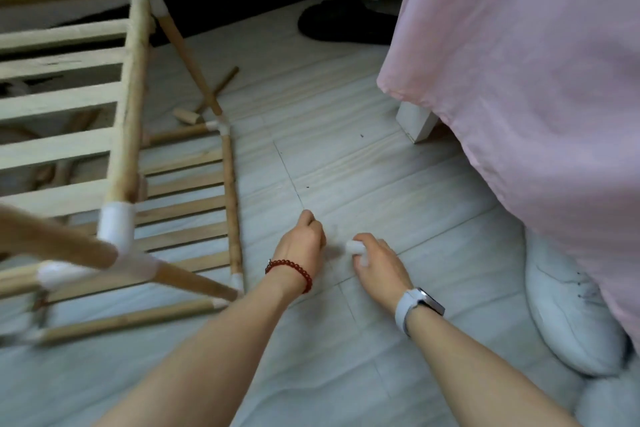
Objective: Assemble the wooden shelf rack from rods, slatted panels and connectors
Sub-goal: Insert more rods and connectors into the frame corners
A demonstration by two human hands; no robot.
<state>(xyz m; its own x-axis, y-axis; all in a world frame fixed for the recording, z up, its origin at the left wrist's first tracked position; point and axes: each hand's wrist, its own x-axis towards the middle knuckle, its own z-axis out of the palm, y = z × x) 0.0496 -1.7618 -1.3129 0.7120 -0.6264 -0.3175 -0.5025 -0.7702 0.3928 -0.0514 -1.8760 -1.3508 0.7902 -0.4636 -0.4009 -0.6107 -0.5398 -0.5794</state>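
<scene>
Right hand (375, 262) grasps a white connector (355, 248) low over the floor (346, 166), probably just lifted for the next joint. Left hand (304, 239) is curled, fingertips down; whether it pinches anything cannot be told, since blur hides the fingers. Part-built rack (121, 149) stands left, its slatted panels (187, 215) joined by rods; its left side is cut off. Loose rod (218, 88) lies far behind.

a home bedroom: pink bedsheet (526, 87) draped over a bed, tiled floor (346, 166).
</scene>
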